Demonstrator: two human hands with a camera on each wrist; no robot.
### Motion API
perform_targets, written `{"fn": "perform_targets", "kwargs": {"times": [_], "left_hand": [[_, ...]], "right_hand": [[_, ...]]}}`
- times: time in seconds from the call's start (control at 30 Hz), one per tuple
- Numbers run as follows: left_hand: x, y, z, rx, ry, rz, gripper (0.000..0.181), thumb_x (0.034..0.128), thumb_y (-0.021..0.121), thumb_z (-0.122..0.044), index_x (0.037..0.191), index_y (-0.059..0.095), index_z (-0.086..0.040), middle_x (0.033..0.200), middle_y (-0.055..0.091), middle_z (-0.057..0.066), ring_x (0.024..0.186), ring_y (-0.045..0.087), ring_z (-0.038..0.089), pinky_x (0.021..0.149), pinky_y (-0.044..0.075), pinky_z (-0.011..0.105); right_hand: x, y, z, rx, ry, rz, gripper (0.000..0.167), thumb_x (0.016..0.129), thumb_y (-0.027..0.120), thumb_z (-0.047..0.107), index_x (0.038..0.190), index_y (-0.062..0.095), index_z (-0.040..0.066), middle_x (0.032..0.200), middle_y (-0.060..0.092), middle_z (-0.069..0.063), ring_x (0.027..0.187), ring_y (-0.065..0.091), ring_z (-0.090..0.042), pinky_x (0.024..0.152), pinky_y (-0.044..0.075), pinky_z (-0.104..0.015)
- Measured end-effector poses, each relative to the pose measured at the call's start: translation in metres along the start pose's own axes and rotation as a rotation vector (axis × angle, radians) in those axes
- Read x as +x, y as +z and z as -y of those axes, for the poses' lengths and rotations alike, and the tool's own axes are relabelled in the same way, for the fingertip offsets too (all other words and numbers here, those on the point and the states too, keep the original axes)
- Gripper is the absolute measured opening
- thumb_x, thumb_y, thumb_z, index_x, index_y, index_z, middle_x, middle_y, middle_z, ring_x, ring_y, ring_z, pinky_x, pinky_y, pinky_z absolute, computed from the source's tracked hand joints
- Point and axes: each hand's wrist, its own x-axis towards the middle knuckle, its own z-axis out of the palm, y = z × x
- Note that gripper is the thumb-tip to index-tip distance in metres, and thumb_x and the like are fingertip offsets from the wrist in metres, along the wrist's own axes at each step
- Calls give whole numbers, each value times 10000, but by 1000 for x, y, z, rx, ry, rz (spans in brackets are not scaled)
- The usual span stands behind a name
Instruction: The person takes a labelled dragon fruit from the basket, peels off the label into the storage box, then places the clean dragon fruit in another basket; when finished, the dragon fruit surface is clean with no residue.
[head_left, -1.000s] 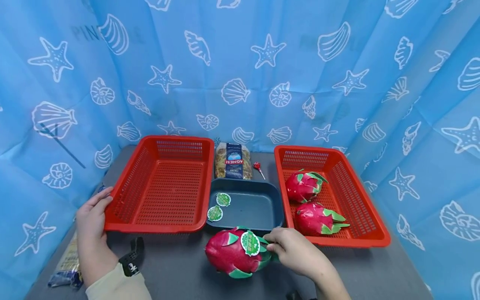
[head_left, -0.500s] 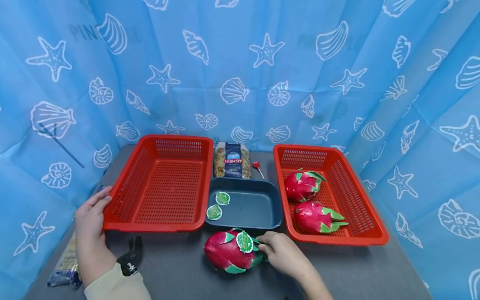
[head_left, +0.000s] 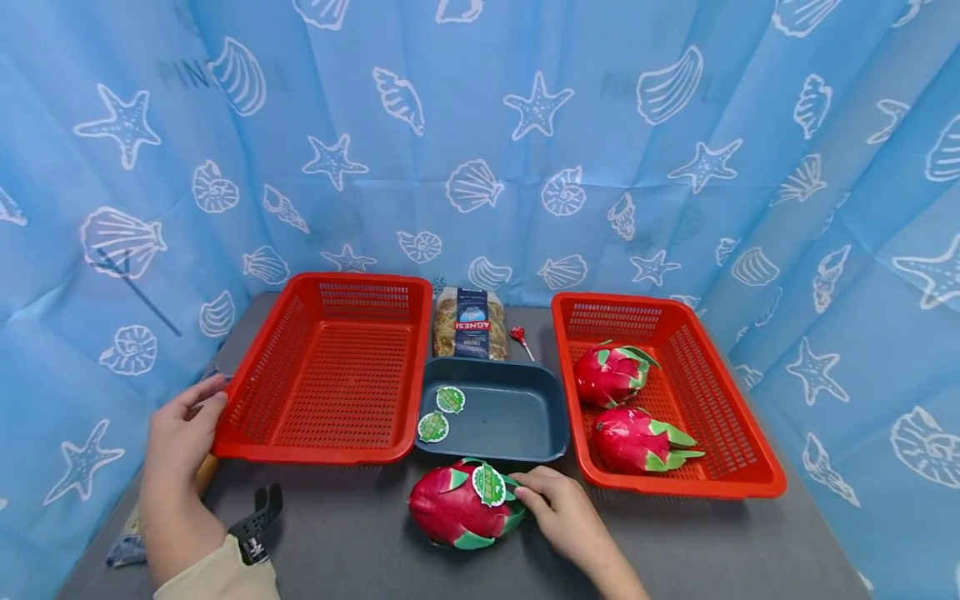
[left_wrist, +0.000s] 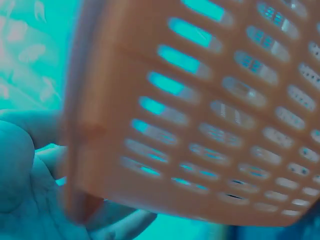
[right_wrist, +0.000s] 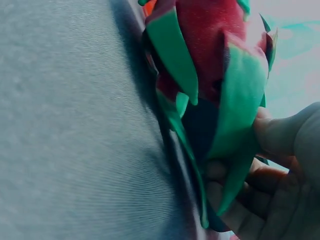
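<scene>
My right hand point(head_left: 558, 510) pinches the green leaf end of a dragon fruit point(head_left: 457, 510), which has a round green sticker on it and lies on the grey table in front of the dark tray. In the right wrist view, thumb and fingers point(right_wrist: 280, 132) close on its long green leaves point(right_wrist: 240, 100). At the left red basket point(head_left: 341, 392), my left hand point(head_left: 180, 442) rests by the near left corner, its thumb and index finger at the rim. The left wrist view shows the fingers fairly straight, partly hidden behind the blurred basket wall point(left_wrist: 115, 150).
A dark tray point(head_left: 517, 417) with two green stickers point(head_left: 450, 398) stands between the baskets. Two dragon fruits point(head_left: 626, 437) lie in the right red basket point(head_left: 723, 479). Behind the tray are an Agnesi pasta bag point(head_left: 471, 325) and a red lollipop point(head_left: 519, 335). A blue curtain point(head_left: 420, 192) surrounds the table.
The right hand has lowered the dragon fruit onto the table and still holds its leaves. The left hand's thumb and index finger have spread slightly apart at the basket. The head view has shifted a little.
</scene>
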Motion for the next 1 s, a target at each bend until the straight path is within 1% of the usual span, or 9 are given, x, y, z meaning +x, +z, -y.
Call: {"fn": "perform_targets", "kwargs": {"times": [0.1,0.23,0.33,0.43,0.53,0.63,0.73,0.83,1.0], "left_hand": [[-9,-4,-13,107,84,-13,575,1070,489,-330,1574,403,-68,1471,456,301,1174,553,435,627,595,240],[-29,-7,-35,207,240,-101,519,1059,523,-260,1539,470,-69,1484,463,247,1256,506,442,897,577,463],[-49,-3,-50,232,391,-183,458,1032,583,-207,1479,568,-109,1440,545,150,1224,533,290,1055,484,363],[-67,5,-61,219,610,-236,421,977,657,-112,1398,651,-105,1350,626,106,1123,558,173,971,415,88],[-84,16,-68,222,825,-241,419,915,691,-12,1330,691,-68,1271,668,116,1093,595,204,917,348,10],[-99,29,-70,227,957,-174,440,870,710,23,1305,699,-45,1243,676,135,1104,621,304,982,336,35],[-114,43,-70,234,1021,-67,462,856,735,5,1312,699,-67,1262,679,102,1151,625,286,1039,355,93],[-130,59,-67,249,1029,56,483,850,774,-20,1317,699,-117,1277,676,21,1166,629,196,1016,414,120],[-147,87,-59,248,999,230,516,833,831,-59,1313,697,-192,1268,660,-94,1134,635,85,892,568,267]], "right_hand": [[-1,1,-1,15,9,-15,208,976,705,179,1164,787,145,982,681,134,904,633,-64,816,560,-298],[-1,2,-3,26,18,-12,209,981,700,195,1165,789,148,977,686,136,903,636,-62,812,561,-293],[0,1,-3,31,33,5,217,982,698,195,1172,788,143,981,688,131,902,634,-57,811,562,-288],[0,1,-2,35,43,17,232,978,701,183,1189,783,133,992,690,124,908,630,-56,814,561,-285],[-1,1,-1,37,36,16,239,973,708,186,1194,782,135,1001,690,123,914,630,-65,812,559,-284],[-2,1,1,40,25,10,242,971,713,202,1193,782,136,1002,688,123,914,629,-75,800,557,-282],[-2,1,2,46,31,15,246,971,714,205,1196,781,132,997,683,123,903,623,-71,784,552,-273],[-2,0,1,50,41,26,249,971,713,198,1199,780,123,992,680,121,889,616,-65,766,548,-264],[-1,-1,1,47,41,27,244,971,713,186,1196,781,120,988,682,123,889,618,-66,771,553,-265]]}}
